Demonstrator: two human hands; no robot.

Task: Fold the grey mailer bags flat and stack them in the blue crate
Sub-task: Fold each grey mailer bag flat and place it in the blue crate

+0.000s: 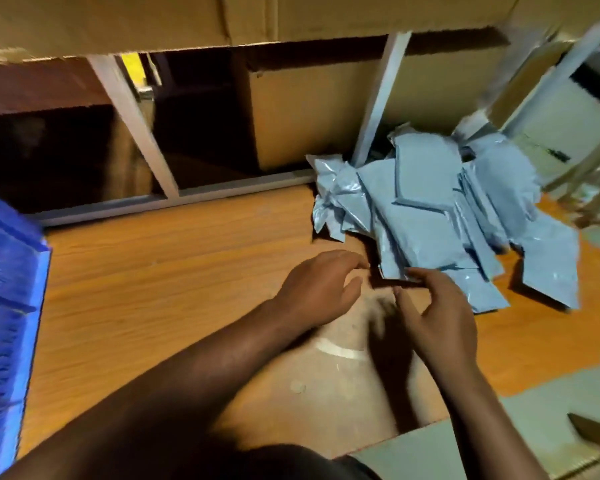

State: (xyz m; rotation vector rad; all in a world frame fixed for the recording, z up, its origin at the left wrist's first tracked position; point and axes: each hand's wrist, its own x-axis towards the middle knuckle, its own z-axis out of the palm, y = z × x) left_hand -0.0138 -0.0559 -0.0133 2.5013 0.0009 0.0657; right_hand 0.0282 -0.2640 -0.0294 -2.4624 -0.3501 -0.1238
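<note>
Grey mailer bags (430, 216): loose pile on wood floor (153, 271), well right of blue crate (4, 306). Likely light, limp, slick film; take by near edge. Right hand (437, 317) fingertips touch nearest bag edge, pinch unconfirmed. Left hand (319, 292) beside pile, fingers relaxed, empty.

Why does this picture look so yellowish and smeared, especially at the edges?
Head view: warm, dim indoor light tints everything orange; the blue crate at the left edge and the frame at the right are streaked with motion blur; the wide lens bends straight lines; the mailer bags show soft glare; both hands cast dark shadows on the cardboard.
</note>
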